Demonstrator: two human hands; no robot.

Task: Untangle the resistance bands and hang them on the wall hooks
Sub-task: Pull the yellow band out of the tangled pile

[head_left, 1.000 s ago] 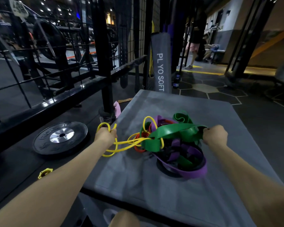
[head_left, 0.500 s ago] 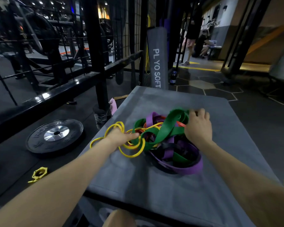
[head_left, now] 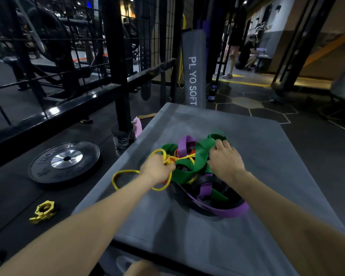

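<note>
Lying in a knotted heap on the grey padded box point(head_left: 217, 232) in front of me, the resistance bands point(head_left: 199, 176) are a mix of widths and colours: a broad flat green band point(head_left: 200, 156) arches over the top, a wide purple band point(head_left: 227, 213) curls round the heap's 5 o'clock edge, a black band point(head_left: 205, 181) coils through the middle, and thin orange strands show at the centre. My left hand point(head_left: 157, 169), at 9 o'clock of the heap, grips the thin yellow band point(head_left: 126, 173), a round cord-like loop that trails off toward 8 o'clock across the box top and also threads into the tangle. My right hand point(head_left: 225, 162), at 1 o'clock of the heap, has its fingers curled over the green band's upper fold, pinching it. The bands look smooth and rubbery; the box cover is a matte, slightly creased fabric. On the dark floor at 9 o'clock of the box lies a round black weight plate point(head_left: 65, 162) with a shiny metal hub, and nearer me a yellow collar clamp point(head_left: 44, 211). At 12 o'clock a tall grey pad point(head_left: 193, 68) stands upright against the black steel rack point(head_left: 116, 62).
</note>
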